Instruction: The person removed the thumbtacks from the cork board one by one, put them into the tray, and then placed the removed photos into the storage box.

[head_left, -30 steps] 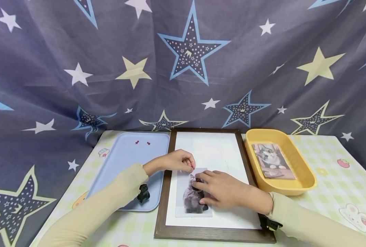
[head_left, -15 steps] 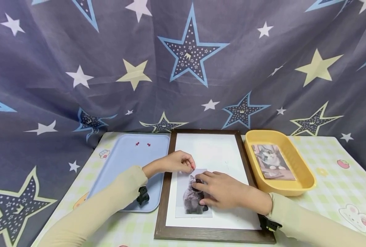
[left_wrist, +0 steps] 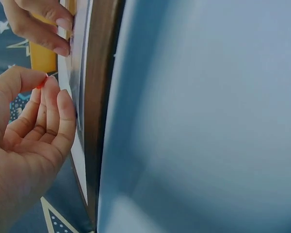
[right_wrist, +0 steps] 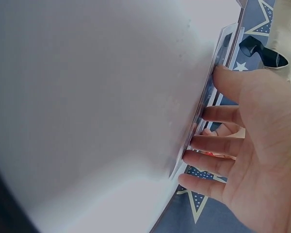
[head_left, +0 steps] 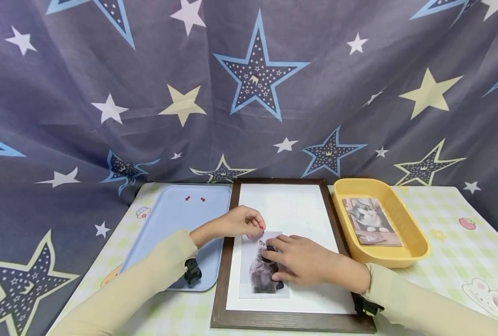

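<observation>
My left hand pinches a red push pin between thumb and fingertip at the top edge of a photo of a grey cat. The photo lies upright on a white board with a dark brown wooden frame. My right hand rests across the photo's right side, fingers spread and mostly straight, fingertips pressing on the picture. In the right wrist view, the thumb and fingers touch the photo's surface. The pin's point shows faintly in the left wrist view.
Left of the board lies a light blue tray with two red push pins at its far end. A yellow basket on the right holds a cat photo. A starry curtain hangs behind the checked tablecloth.
The head view has tipped up slightly, so everything sits a little lower. Both hands keep their places on the photo; the red pin shows a bit more between the left fingertips.
</observation>
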Demonstrator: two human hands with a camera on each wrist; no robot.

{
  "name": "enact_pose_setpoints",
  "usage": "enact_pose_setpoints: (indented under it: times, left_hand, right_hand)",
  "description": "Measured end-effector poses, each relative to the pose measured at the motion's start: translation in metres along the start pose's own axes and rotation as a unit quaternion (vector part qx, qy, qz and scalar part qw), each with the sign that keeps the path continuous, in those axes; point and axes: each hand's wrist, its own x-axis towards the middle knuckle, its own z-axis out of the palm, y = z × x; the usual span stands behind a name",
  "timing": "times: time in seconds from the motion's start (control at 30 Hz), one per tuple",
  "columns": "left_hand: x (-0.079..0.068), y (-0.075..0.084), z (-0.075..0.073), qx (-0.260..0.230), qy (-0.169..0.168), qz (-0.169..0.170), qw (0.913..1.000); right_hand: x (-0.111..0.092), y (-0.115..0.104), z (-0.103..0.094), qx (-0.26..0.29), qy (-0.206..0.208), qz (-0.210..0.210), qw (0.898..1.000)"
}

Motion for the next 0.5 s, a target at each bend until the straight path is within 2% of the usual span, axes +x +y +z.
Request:
enact_pose_setpoints:
  times: [0.2,0.5]
  left_hand:
    - [-0.002,0.003,-0.007,-0.007,0.007,0.008,0.9999]
    - [-0.004,0.003,-0.022,-0.002,0.028,0.039,0.9988]
  right_hand:
    - [0.0,-0.001,0.0,0.003,-0.006,0.002,1.0]
    - [0.0,0.0,0.0,0.006,-0.001,0.001,1.0]
